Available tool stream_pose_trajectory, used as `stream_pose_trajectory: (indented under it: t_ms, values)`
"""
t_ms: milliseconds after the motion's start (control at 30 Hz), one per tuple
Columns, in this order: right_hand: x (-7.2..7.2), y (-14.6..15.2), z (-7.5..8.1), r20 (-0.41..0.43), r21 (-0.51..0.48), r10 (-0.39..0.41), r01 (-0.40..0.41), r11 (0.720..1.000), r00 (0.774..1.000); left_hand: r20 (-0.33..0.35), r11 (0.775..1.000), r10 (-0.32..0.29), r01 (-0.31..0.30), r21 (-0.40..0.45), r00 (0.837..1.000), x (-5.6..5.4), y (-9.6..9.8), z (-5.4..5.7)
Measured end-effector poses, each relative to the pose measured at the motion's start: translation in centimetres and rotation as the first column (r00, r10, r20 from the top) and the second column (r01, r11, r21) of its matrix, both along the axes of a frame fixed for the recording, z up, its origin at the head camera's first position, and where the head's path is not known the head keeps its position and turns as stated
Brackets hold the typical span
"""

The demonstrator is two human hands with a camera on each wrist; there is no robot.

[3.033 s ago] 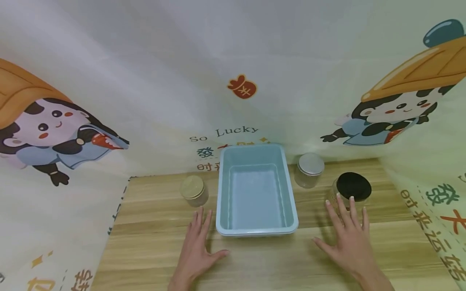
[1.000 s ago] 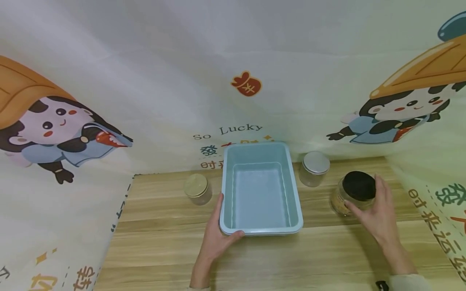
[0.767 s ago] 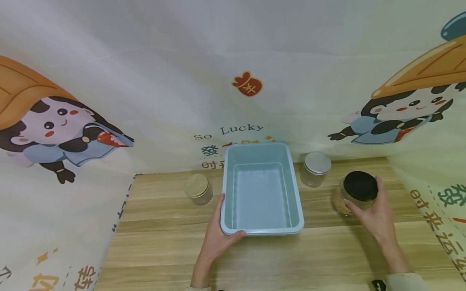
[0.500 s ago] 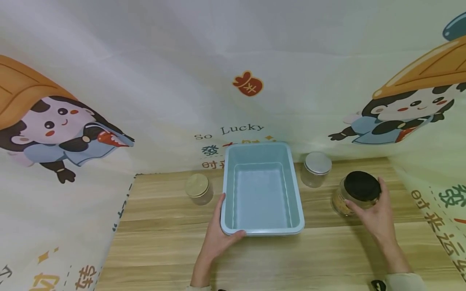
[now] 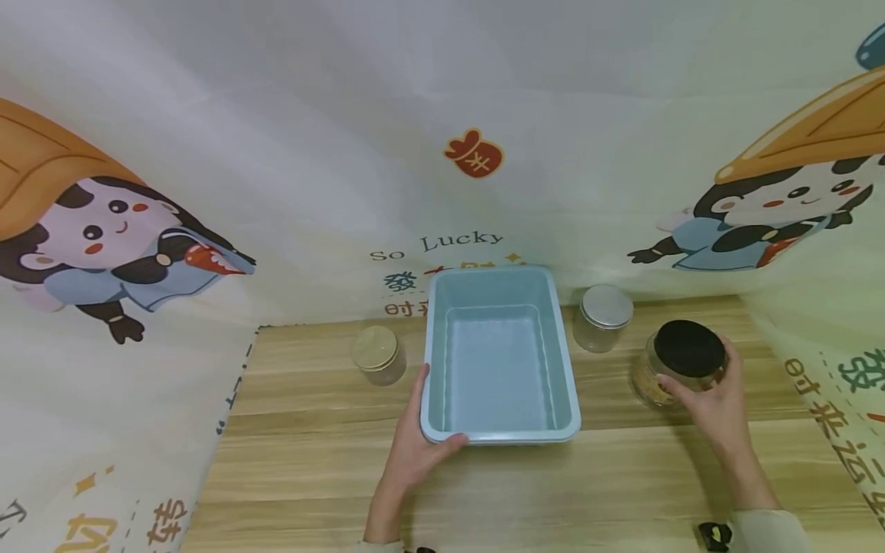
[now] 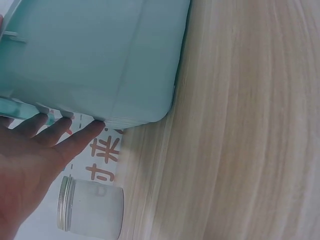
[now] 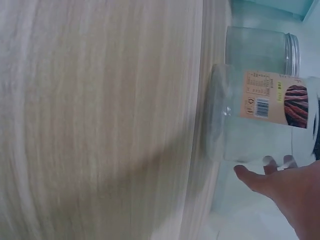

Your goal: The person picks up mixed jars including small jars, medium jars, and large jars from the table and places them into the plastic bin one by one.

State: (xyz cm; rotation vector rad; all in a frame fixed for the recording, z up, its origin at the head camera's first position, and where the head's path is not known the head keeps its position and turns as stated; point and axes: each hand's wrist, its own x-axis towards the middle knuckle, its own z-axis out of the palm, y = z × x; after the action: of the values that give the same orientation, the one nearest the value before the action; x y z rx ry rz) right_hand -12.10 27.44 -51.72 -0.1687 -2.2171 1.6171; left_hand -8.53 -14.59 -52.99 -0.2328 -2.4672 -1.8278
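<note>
A light blue plastic basin [image 5: 501,438] stands mid-table in the head view. My left hand [image 5: 411,452] holds its near left corner, the thumb by the front rim and the fingers along the left side; the left wrist view has these fingers spread against the wall under the rim. To the right, my right hand [image 5: 720,411] grips a clear jar [image 5: 650,374] with a black lid, thumb in front and fingers round its far right side. This jar stands on the table and bears a printed label [image 7: 272,98] in the right wrist view.
Left of the basin stands a small clear jar with a gold-toned lid [image 5: 376,347]. Another clear jar with a silver lid [image 5: 607,306] is between the basin and the black-lidded jar. A printed cloth backdrop [image 5: 325,192] rises behind and beside the wooden table [image 5: 290,461].
Since three seconds ago, my left hand has moved from the table to the basin's corner. My right hand has gone from the jar's near side to gripping it. Over the last second both stay put.
</note>
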Motion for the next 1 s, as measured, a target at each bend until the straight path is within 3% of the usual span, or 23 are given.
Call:
stream_pose_trajectory:
  t_ms: [200,1000]
  values:
    - [-0.5,0.9,-1.5,0.020,-0.023,-0.059,0.059,0.998,0.998,0.004,1.000,-0.012,0.012,0.025,1.000,0.0,0.1,-0.2]
    - [-0.3,0.7,-0.5,-0.023,-0.009,-0.080,0.080,0.997,0.996,-0.011,1.000,-0.006,0.007,0.016,1.000,0.1,-0.1,-0.4]
